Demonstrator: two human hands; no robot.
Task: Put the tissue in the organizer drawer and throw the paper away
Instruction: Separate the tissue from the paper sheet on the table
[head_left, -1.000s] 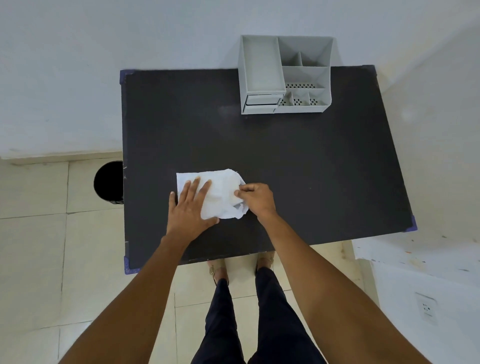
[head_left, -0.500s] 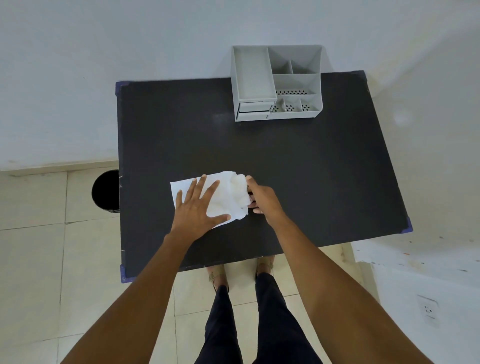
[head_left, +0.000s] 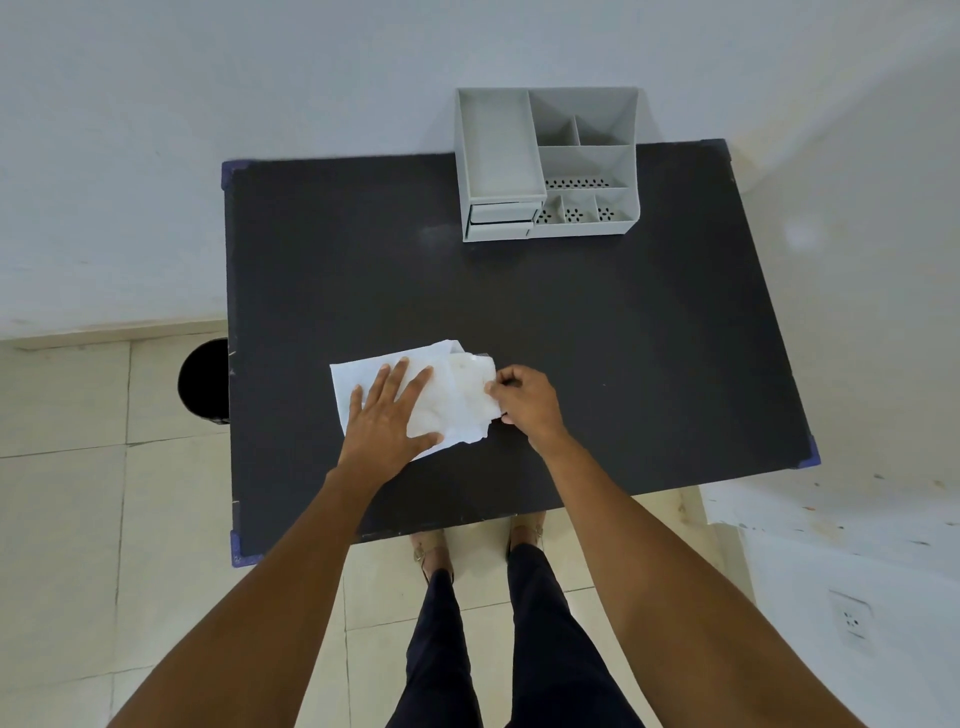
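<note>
In the head view, a white paper sheet (head_left: 358, 387) is pressed flat against the black table (head_left: 623, 338) by the left hand (head_left: 387, 426), fingers spread wide. A crumpled tissue (head_left: 467, 395) lying on the sheet is pinched at its right edge by the right hand (head_left: 524, 402). The grey organizer (head_left: 545, 163) stands at the far edge, its 2 drawers (head_left: 501, 218) closed. A black bin (head_left: 202, 379) is seen on the floor left of the table.

A single head-worn wide-angle camera looks steeply down and forward from above the standing person onto the matte black rectangular table (head_left: 571, 322), close over both forearms. The grey plastic compartmented organizer (head_left: 545, 166) sits far beyond the fingers.
</note>
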